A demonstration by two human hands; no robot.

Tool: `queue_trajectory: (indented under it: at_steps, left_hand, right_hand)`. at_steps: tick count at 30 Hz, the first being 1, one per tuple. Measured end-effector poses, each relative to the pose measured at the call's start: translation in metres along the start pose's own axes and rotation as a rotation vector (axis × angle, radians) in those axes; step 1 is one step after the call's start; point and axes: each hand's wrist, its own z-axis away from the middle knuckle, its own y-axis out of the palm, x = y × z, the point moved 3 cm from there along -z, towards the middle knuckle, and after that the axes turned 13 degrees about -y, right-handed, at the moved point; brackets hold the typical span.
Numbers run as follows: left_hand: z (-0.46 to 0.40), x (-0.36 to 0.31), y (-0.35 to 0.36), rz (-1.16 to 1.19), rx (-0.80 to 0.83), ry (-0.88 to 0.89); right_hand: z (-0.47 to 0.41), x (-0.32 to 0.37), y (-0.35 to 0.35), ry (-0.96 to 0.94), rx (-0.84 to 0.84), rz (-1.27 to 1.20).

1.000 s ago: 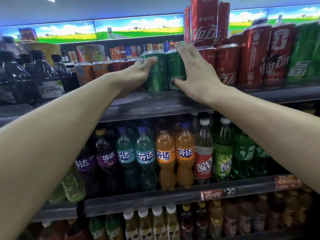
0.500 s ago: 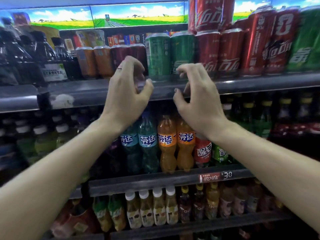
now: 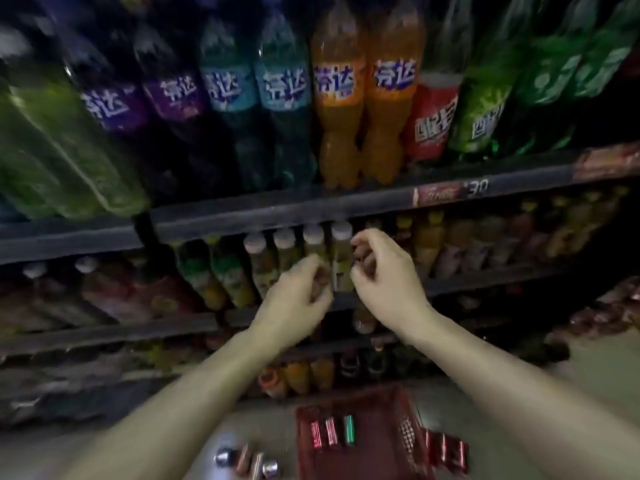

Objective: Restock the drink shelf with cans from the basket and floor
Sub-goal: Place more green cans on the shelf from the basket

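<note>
Shelves of bottles fill the view, blurred by motion, and the floor point(image 3: 519, 382) shows below them with the red basket point(image 3: 388, 407) standing on it. Both hands hang in mid-air well above the basket: left hand point(image 3: 294, 306) and right hand point(image 3: 388, 289), fingers loosely curled, each grip part open and holding nothing. Down in the basket lie three cans point(image 3: 332, 432), two red and one green, side by side, long axes running away from the viewer. Left of the basket, loose cans point(image 3: 247, 460) lie on the floor; right of the basket, red cans point(image 3: 446, 448) sit just beside its wall. I'd judge the basket cans lie straight down from the right hand, so that one is nearer. Labels are smeared, the basket's near edge is cut off, and how many floor cans there are I cannot tell.
</note>
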Motion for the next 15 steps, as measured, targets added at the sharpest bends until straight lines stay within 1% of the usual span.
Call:
queue_trajectory:
  at_steps: [2, 6, 8, 10, 15]
  left_hand:
    - [0.005, 0.018, 0.032, -0.006, 0.088, -0.083]
    - [0.01, 0.054, 0.095, 0.019, 0.198, -0.222]
    - [0.015, 0.07, 0.122, 0.059, 0.238, -0.309]
    - [0.019, 0.086, 0.153, 0.084, 0.241, -0.397]
    - [0.026, 0.15, 0.266, 0.12, 0.31, -0.638]
  right_hand:
    - [0.028, -0.034, 0.019, 0.117, 0.057, 0.001]
    - [0.078, -0.104, 0.049, 0.293, 0.134, 0.026]
    - [0.1, -0.135, 0.062, 0.398, 0.166, 0.009]
    - [0.12, -0.166, 0.079, 0.483, 0.199, -0.012]
    - [0.187, -0.262, 0.161, 0.708, 0.422, -0.101]
